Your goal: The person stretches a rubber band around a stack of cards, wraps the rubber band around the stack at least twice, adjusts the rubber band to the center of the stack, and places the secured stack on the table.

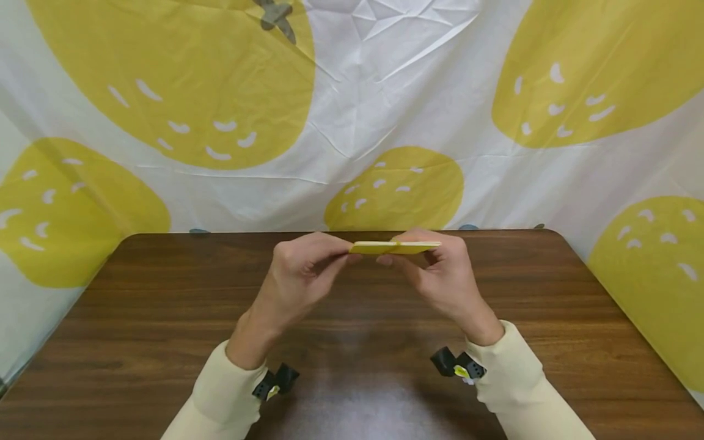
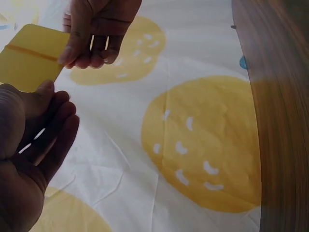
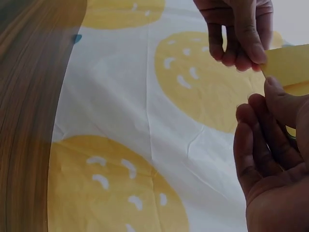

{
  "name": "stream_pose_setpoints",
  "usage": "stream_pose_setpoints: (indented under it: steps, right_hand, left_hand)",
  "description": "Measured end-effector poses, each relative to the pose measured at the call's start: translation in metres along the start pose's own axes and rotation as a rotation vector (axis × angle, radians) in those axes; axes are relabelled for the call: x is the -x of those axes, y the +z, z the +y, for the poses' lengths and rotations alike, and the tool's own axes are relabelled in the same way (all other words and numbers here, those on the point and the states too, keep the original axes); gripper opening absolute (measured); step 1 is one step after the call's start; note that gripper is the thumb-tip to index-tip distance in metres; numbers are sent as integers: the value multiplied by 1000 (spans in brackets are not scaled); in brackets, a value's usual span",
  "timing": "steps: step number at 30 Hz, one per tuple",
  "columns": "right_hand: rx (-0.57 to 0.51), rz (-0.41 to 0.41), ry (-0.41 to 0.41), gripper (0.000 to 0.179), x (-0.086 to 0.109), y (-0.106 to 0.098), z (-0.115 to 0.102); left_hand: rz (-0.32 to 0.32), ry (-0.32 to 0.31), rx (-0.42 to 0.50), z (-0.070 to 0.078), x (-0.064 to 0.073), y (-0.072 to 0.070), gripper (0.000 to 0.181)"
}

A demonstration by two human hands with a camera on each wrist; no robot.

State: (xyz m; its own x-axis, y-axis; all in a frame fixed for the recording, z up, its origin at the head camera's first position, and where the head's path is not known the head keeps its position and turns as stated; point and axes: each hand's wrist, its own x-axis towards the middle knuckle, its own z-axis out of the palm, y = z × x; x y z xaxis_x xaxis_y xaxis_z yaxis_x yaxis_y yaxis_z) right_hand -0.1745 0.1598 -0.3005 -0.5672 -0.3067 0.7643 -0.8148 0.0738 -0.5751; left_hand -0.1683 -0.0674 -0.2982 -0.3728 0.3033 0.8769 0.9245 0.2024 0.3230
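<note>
Both hands hold a thin, flat yellow pad up over the table, edge-on to the head camera, with a pale layer along its upper edge. A narrow darker band crosses its face in the left wrist view. My left hand pinches the left end between thumb and fingers. On the other side, my right hand grips it with the thumb underneath and the fingers behind. The right wrist view shows the right thumb against the pad's yellow face, with the other fingers loosely bent.
A dark brown wooden table with rounded far corners lies below the hands. Behind it hangs a white cloth printed with large yellow fruit shapes. Small black cameras are worn at both wrists, beside cream sleeves.
</note>
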Motion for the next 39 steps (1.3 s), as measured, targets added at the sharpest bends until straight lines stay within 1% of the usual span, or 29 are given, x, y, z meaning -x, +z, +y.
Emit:
stream_pose_setpoints:
  steps: [2, 5, 10, 13, 16, 20, 22, 24, 26, 28, 30, 33, 39]
  right_hand:
    - [-7, -6, 11, 29, 0, 0, -1]
    - [-28, -10, 53, 26, 0, 0, -4]
    - [-35, -23, 111, 21, 1, -1, -5]
    - [-42, -35, 129, 16, 1, -2, -5]
    - [-49, -43, 133, 15, 1, -2, -3]
    - [-52, -43, 87, 18, 0, -2, -3]
    - [-60, -44, 43, 18, 0, -2, -2]
    - [-59, -46, -11, 13, 0, -3, -1]
    - [-41, -47, -68, 6, 0, -3, 0]
    - [-10, -47, -119, 13, 0, -2, 0]
    - [23, -44, -152, 22, 0, -1, 1]
    - [44, -51, -168, 25, 0, 0, 0]
    - [49, -70, -167, 16, 0, 1, -2]
  left_hand:
    - [14, 20, -6, 0, 0, 0, 19]
    - [29, 43, 3, -1, 0, 0, 18]
    - [37, 68, 17, -1, 0, 0, 10]
    - [45, 85, 21, -1, -1, 0, 5]
    - [50, 95, 31, -1, -1, 0, 4]
    - [51, 111, 20, 0, -2, 0, 12]
    - [48, 130, -7, 0, -2, 0, 11]
    - [45, 153, -39, 1, -2, -1, 5]
    - [40, 177, -75, 1, -2, -2, 12]
    - [37, 196, -100, 2, -2, -2, 20]
    - [35, 207, -114, 2, -3, -2, 22]
    - [34, 216, -109, 2, -3, -2, 22]
    - [35, 202, -77, -1, -2, -1, 26]
